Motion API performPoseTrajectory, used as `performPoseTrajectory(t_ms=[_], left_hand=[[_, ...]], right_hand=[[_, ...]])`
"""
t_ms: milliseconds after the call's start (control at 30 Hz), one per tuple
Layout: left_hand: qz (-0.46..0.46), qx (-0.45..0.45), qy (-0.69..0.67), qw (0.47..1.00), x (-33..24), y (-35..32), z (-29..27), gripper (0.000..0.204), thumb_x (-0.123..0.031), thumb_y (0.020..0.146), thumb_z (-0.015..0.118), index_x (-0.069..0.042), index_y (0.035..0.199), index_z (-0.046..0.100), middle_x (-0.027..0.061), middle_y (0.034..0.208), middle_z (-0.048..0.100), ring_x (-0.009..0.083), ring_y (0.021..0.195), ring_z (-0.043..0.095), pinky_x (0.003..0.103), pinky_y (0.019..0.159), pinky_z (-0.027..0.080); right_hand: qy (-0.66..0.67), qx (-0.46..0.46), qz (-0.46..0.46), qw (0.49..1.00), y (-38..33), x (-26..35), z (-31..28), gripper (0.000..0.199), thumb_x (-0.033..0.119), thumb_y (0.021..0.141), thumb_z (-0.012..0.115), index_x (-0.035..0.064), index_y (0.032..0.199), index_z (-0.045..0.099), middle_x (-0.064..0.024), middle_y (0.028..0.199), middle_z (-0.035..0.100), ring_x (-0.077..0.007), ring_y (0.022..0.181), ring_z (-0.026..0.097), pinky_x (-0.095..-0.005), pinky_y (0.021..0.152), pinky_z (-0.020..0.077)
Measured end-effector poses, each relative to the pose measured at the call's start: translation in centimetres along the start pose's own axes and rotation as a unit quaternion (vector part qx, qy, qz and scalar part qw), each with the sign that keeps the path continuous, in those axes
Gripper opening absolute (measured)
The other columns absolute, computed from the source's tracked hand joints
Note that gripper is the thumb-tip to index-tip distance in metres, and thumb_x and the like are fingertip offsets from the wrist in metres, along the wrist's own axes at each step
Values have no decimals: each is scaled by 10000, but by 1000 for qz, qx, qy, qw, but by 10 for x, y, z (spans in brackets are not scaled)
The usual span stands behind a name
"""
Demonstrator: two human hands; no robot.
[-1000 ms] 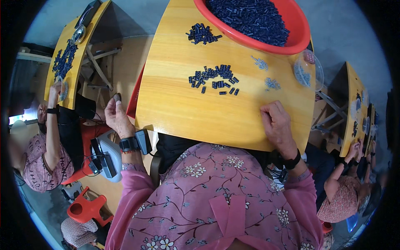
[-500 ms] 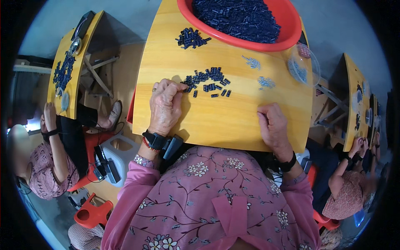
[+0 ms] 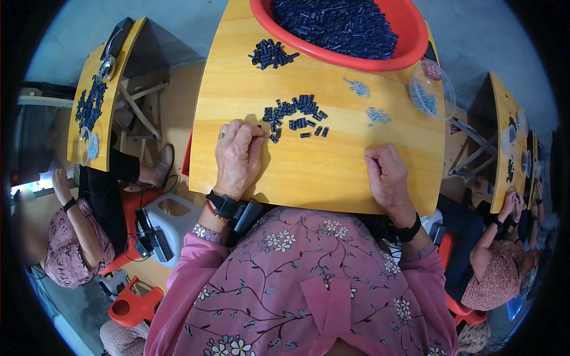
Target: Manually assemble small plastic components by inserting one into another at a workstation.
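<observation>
Workshop, hand-assembly type. Yellow work table (image 3: 320, 184), bearing heaps of small black parts (image 3: 307, 105) and silvery pieces (image 3: 377, 115), possibly screws. Red basin (image 3: 414, 35), filled with like parts. Left table (image 3: 102, 156) and right table (image 3: 497, 98), similarly laid out; co-workers at both.

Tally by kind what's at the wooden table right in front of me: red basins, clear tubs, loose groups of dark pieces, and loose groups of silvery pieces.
Red basin: 1
Clear tub: 1
Loose dark groups, far one and near one: 2
Loose silvery groups, far one and near one: 2
Total: 6
</observation>
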State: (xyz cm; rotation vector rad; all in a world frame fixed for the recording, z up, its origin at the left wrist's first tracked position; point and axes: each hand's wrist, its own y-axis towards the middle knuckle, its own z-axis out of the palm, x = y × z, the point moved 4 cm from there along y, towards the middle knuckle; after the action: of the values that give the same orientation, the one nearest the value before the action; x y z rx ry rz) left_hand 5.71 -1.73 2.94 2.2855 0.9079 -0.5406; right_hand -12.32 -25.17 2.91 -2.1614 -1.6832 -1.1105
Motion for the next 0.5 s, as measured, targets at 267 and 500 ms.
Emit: performPoseTrajectory(t_ms=[267, 500], left_hand=[[-132, -27, -106, 985, 16, -10, 1, 196, 30, 769, 682, -28, 929, 584, 120, 826, 579, 317, 795, 562, 381, 710, 463], [-59, -35, 22, 997, 6, -1, 2, 199, 0, 763, 701, -29, 914, 575, 135, 853, 564, 315, 779, 543, 388, 714, 456]], right_hand=[[-3, -5, -2, 1000, 2, 3, -1, 144, -75, 788, 627, 3, 891, 564, -154, 829, 557, -345, 747, 594, -397, 625, 479], [-6, -9, 0, 1000, 1, 2, 0, 136, -70, 792, 630, 3, 890, 570, -156, 827, 562, -347, 750, 596, -393, 627, 481]])
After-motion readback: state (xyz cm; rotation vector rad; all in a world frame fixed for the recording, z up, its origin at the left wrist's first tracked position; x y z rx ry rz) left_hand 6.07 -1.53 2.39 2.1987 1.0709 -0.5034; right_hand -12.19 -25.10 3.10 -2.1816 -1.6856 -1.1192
